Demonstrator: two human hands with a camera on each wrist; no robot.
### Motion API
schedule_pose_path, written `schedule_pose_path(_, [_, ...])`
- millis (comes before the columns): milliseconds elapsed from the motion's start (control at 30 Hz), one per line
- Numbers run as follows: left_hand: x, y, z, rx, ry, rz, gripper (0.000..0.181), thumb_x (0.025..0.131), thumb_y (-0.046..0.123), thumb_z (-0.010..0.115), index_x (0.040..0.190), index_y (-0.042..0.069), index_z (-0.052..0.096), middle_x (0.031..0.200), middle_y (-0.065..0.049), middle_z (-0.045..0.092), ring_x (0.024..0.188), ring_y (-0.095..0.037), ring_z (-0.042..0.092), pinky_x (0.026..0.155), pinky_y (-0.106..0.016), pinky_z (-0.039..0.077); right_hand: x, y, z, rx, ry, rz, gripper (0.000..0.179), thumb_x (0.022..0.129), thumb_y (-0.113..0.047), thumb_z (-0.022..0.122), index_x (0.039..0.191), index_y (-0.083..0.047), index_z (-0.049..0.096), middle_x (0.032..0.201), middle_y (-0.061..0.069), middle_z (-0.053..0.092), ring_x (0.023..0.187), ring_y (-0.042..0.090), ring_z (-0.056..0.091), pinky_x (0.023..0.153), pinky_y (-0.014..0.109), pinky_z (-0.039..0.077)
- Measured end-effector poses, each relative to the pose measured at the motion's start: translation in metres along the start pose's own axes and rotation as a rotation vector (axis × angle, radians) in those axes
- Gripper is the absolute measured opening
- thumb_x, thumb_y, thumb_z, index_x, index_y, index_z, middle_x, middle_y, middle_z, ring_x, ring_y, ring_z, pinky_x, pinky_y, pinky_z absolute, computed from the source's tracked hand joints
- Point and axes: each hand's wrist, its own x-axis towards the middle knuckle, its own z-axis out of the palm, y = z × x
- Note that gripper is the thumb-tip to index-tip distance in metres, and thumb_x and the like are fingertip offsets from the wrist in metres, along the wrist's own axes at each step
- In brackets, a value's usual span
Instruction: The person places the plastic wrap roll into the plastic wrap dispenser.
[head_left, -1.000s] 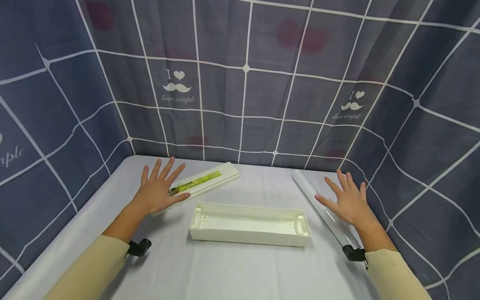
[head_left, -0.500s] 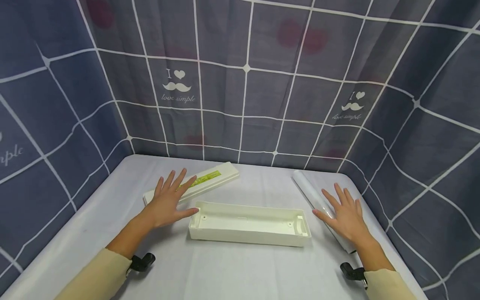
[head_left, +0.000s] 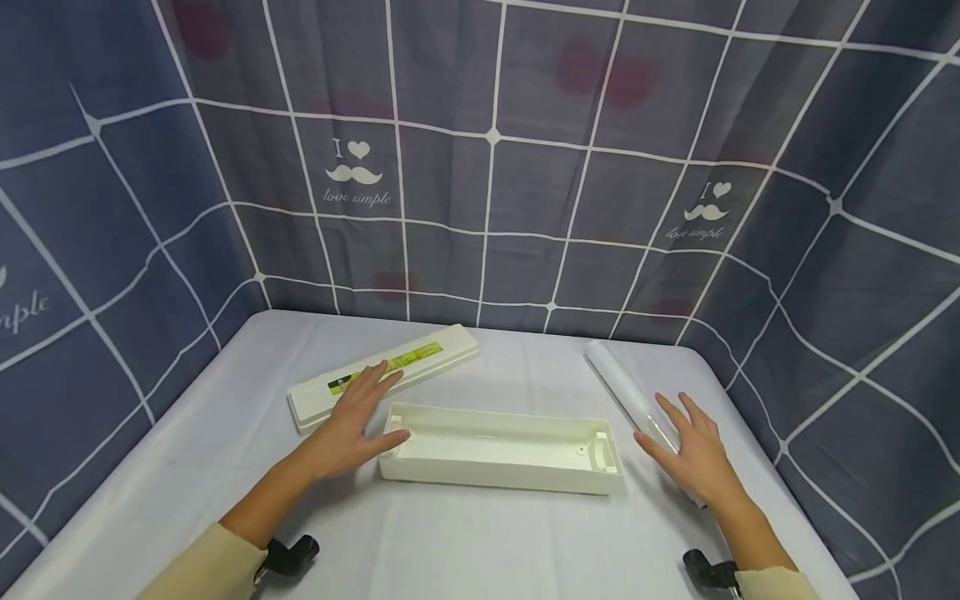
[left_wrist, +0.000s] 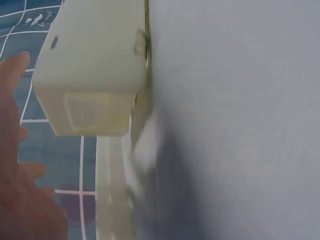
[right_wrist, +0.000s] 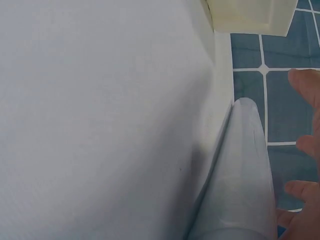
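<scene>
A long off-white plastic box [head_left: 495, 473], open at the top, stands mid-table. My left hand [head_left: 341, 442] hovers at its left end with fingers extended, the thumb overlapping that end in the head view. The left wrist view shows the box's end [left_wrist: 95, 112] beside the spread fingers. Behind lies a matching lid [head_left: 442, 340] with a yellow-green label, partly covered by my left fingers. A roll of clear plastic film [head_left: 618, 375] lies slanted at the right. My right hand [head_left: 701, 467], fingers spread, is over its near part, and holds nothing. The roll [right_wrist: 235, 175] fills the lower right wrist view.
A white cloth [head_left: 480, 550] covers the table. Dark blue-grey checked curtains [head_left: 442, 183] enclose it at the back and both sides. Black wrist mounts [head_left: 288, 557] sit below both hands at the beige sleeves [head_left: 210, 567].
Both hands have drawn back toward me. The left has also shifted right, from over the lid to the box's left end. Box, lid and roll have stayed in place.
</scene>
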Motion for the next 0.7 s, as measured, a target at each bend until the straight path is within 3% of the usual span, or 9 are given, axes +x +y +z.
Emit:
schedule_pose_path(200, [-0.006, 0.005, 0.005, -0.125, -0.009, -0.027, 0.091, 0.090, 0.048, 0.076, 0.161, 0.016, 0.030, 0.169, -0.015, 0.023, 0.155, -0.044, 0.020, 0.119, -0.070, 0.026, -0.003, -0.002, -0.002, 0.026, -0.034, 0.038, 0.090, 0.091, -0.059, 0.069, 0.159, -0.010, 0.036, 0.160, 0.034, 0.025, 0.139, 0.064, 0.028, 0.099, 0.083, 0.034])
schedule_pose_path(367, [-0.011, 0.005, 0.009, -0.286, -0.075, -0.055, 0.099, 0.085, 0.039, 0.083, 0.162, 0.012, 0.027, 0.167, -0.015, 0.028, 0.155, -0.042, 0.024, 0.120, -0.069, 0.026, -0.004, -0.003, -0.005, 0.051, -0.031, 0.046, 0.096, 0.088, -0.058, 0.073, 0.160, -0.008, 0.032, 0.156, 0.036, 0.031, 0.139, 0.061, 0.032, 0.103, 0.080, 0.035])
schedule_pose_path(467, [-0.013, 0.002, 0.012, -0.378, -0.117, -0.042, 0.105, 0.082, 0.036, 0.087, 0.163, 0.012, 0.024, 0.167, -0.016, 0.027, 0.154, -0.042, 0.026, 0.125, -0.050, 0.031, -0.003, -0.003, -0.006, 0.064, -0.018, 0.046, 0.101, 0.086, -0.055, 0.077, 0.161, -0.008, 0.030, 0.154, 0.036, 0.033, 0.139, 0.058, 0.034, 0.106, 0.078, 0.034])
schedule_pose_path(600, [-0.014, 0.001, 0.014, -0.479, -0.149, -0.045, 0.114, 0.079, 0.025, 0.090, 0.164, 0.018, 0.016, 0.163, -0.022, 0.030, 0.149, -0.042, 0.037, 0.119, -0.023, 0.035, 0.000, 0.000, -0.008, 0.073, -0.035, 0.055, 0.101, 0.085, -0.053, 0.079, 0.160, -0.005, 0.031, 0.151, 0.037, 0.037, 0.135, 0.057, 0.039, 0.104, 0.076, 0.038])
schedule_pose_path(700, [-0.013, 0.001, 0.015, -0.511, -0.148, -0.065, 0.119, 0.077, 0.017, 0.091, 0.165, 0.018, 0.011, 0.159, -0.023, 0.036, 0.145, -0.041, 0.043, 0.121, -0.035, 0.038, 0.002, 0.003, -0.009, 0.081, -0.061, 0.066, 0.099, 0.086, -0.053, 0.079, 0.158, -0.002, 0.034, 0.148, 0.038, 0.041, 0.128, 0.056, 0.047, 0.100, 0.072, 0.044])
